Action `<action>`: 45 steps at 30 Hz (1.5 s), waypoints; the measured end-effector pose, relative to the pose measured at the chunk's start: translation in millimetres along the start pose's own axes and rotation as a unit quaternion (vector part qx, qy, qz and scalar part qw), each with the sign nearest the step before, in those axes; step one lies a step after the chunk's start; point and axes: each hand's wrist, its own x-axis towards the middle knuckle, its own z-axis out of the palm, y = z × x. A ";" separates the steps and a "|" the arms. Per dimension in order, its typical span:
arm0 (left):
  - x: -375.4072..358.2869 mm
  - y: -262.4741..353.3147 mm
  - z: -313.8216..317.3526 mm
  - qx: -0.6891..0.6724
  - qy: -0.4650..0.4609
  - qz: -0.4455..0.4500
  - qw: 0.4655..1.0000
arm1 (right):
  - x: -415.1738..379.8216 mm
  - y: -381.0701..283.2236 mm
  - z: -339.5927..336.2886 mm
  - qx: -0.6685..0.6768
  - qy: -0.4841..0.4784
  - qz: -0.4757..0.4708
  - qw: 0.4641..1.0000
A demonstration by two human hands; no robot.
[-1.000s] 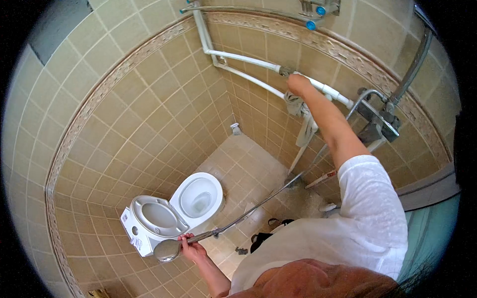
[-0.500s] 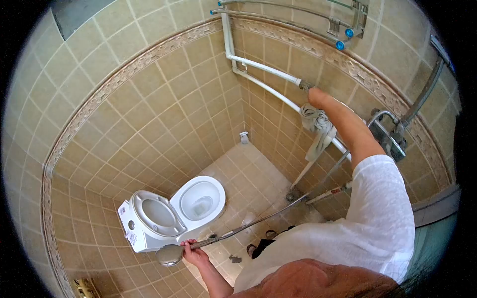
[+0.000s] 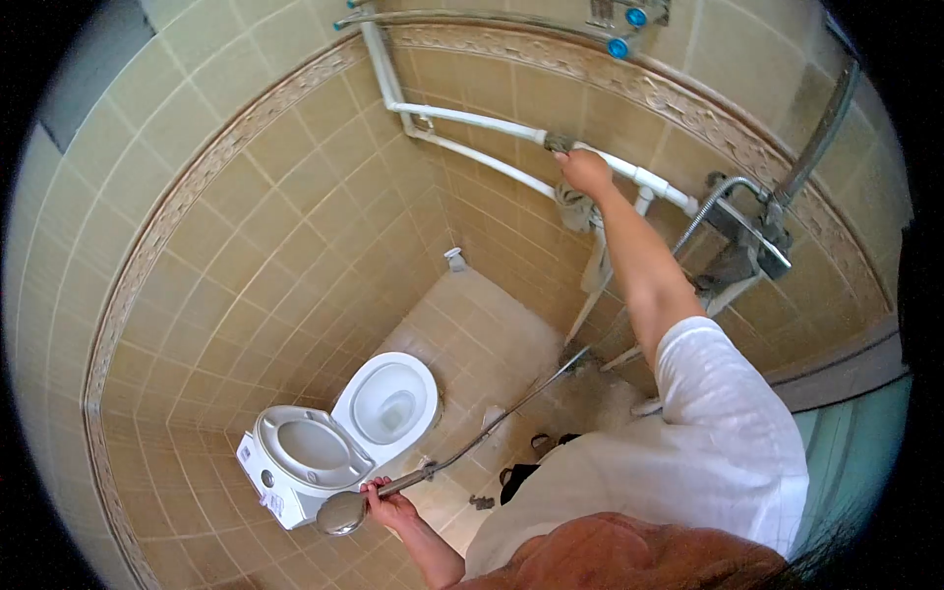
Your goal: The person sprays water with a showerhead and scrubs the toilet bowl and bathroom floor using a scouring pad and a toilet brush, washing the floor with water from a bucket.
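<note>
My left hand (image 3: 391,505), at the lower left, is closed round the handle of a shower head (image 3: 342,512), whose round silver head juts out near the toilet tank. Its hose (image 3: 489,428) runs down towards the floor by the wall. Up on the right wall, my right hand (image 3: 583,172) is closed at a dark grey, valve-like fitting (image 3: 558,144) on the upper white pipe (image 3: 482,119). The fingers partly hide this fitting. Just below that hand a grey cloth (image 3: 574,208) hangs on the lower pipe, partly behind my wrist.
A white toilet (image 3: 393,398) with its seat lid down the tank side stands at left. A shower mixer (image 3: 747,231) is on the wall beyond my right forearm. Sticks lean in the corner. A metal rack (image 3: 492,18) is above, a drain fitting (image 3: 454,259) on the floor.
The view has shifted, and my right forearm has swung lower, showing more upper pipe and mixer while covering part of the cloth. Both hands keep their holds.
</note>
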 end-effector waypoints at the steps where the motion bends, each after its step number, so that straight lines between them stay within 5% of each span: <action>1: 1.1 1.3 3.1 0.007 -0.006 -0.007 1.000 | -1.3 -2.8 -2.6 -0.012 0.008 -0.009 1.000; 22: 18.5 28.5 -15.7 0.005 -0.013 0.019 1.000 | 0.8 2.1 3.0 0.019 0.052 -0.017 0.998; 25: 13.5 30.9 -3.5 0.003 0.018 0.014 1.000 | 8.8 6.2 -2.6 0.069 -0.020 -0.052 0.996; 27: 12.0 30.0 -1.9 0.004 -0.004 0.010 1.000 | 7.4 -4.9 -18.0 0.180 -0.153 0.074 0.969; 30: 10.9 29.3 -1.8 -0.004 0.014 -0.002 1.000 | 19.1 -11.7 -27.4 0.052 -0.214 0.047 0.974; 32: 9.9 26.8 -6.3 -0.004 0.008 0.000 1.000 | 25.2 -7.3 -13.7 0.137 -0.232 0.096 0.958; 37: 13.0 20.5 -17.1 -0.007 0.007 -0.001 1.000 | 23.7 3.6 1.9 0.137 -0.051 0.003 0.989; 45: 17.0 14.7 -0.3 -0.020 0.007 -0.026 0.999 | 17.5 6.8 2.7 0.092 -0.043 -0.032 0.994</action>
